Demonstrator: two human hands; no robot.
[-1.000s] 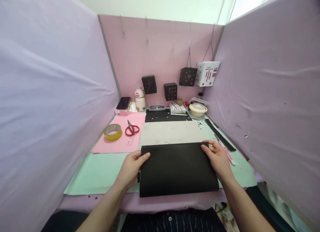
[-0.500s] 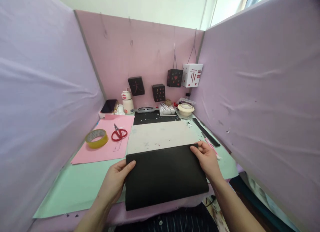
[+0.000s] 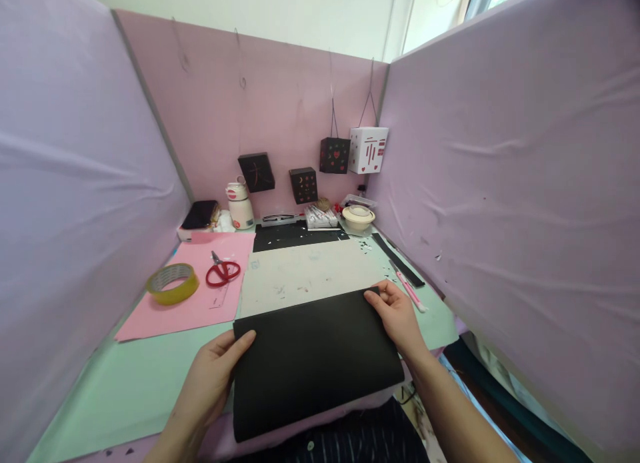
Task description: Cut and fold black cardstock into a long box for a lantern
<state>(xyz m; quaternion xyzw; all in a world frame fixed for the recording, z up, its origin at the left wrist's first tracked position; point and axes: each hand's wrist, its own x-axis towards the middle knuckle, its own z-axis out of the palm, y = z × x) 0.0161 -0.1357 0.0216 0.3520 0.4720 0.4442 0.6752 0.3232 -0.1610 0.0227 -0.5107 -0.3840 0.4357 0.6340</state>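
Note:
A sheet of black paper, folded or curved over at its near side, is held at the front edge of the table. My left hand pinches its upper left corner, thumb on top. At the upper right corner my right hand grips the paper between thumb and fingers. Beyond the paper lies a whitish board with small stains. Red-handled scissors and a roll of yellow tape rest on pink paper to the left. A pink pen-like tool lies to the right.
Along the back stand a bottle, a cream bowl and a pack of white items. Black boxes and a white box hang before the pink panel. A black strip lies right; lilac cloth walls flank the table.
The whole view has shifted, so the table and its objects appear further left. The black paper tilts slightly more, its left side lower. Both hands keep their hold on its corners.

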